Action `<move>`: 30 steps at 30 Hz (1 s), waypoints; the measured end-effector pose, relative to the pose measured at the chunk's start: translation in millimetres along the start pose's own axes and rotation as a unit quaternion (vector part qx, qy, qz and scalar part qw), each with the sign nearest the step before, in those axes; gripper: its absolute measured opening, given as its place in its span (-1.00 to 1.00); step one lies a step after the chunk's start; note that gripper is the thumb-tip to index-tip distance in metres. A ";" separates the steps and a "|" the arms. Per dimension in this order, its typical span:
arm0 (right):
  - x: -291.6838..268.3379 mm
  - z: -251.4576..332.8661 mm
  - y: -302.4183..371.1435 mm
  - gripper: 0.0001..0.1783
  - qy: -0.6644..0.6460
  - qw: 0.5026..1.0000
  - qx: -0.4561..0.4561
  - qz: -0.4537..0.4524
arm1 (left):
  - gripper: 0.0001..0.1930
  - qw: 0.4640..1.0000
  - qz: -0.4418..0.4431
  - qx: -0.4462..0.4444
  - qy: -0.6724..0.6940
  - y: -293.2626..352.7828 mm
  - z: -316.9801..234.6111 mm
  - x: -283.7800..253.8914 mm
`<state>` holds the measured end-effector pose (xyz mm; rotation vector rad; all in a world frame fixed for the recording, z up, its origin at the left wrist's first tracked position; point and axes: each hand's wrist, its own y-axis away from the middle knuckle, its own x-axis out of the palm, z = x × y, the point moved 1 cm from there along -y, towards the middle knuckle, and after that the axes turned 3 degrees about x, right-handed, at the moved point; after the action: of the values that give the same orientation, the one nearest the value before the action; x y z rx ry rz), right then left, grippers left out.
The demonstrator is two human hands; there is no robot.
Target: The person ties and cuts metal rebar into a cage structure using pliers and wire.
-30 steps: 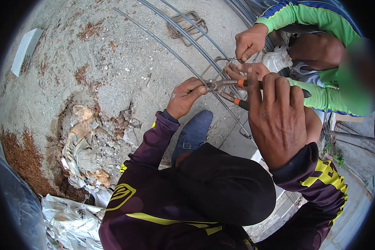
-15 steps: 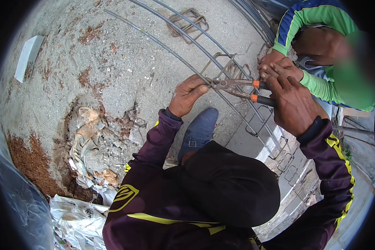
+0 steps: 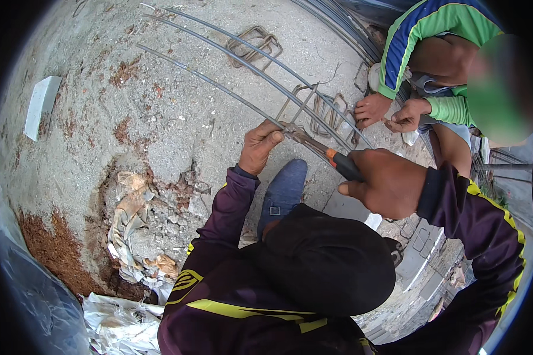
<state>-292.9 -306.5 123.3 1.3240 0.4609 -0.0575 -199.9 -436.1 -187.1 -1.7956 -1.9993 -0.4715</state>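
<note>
My left hand point(image 3: 257, 148) is closed around the nearest steel bar point(image 3: 186, 68), its thumb and fingers pinching close to a bent stirrup point(image 3: 305, 105). Against that same crossing rest the jaws of a pair of pincers point(image 3: 307, 141); any wire between them is too small to make out. My right hand point(image 3: 394, 180) is wrapped around the orange and black handles, which lie together. Two more long bars point(image 3: 243, 61) run alongside on the far side, passing through the stirrup.
Loose stirrups point(image 3: 269, 41) lie on the rough concrete ground. At the right crouches a co-worker in a green and blue sleeve point(image 3: 397, 56), hands near the bars' far side. More bars point(image 3: 343, 26) stretch behind. A pale block point(image 3: 41, 106) and plastic sheeting point(image 3: 118, 322) sit at the left.
My right hand has swung nearer and turned over, and the pincers' spread handles have come together. The bars have shifted slightly left. The co-worker's hands have moved apart.
</note>
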 end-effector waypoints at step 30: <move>32.4 -52.8 -11.8 -0.36 -0.374 0.914 -0.035 0.152 | -0.60 0.999 -0.017 0.006 0.044 -6.3 -3.1 7.2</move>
<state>-282.4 -252.8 92.0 1.1843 -0.3925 -0.2747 -206.6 -432.3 -180.6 -1.7056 -1.9712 -0.5379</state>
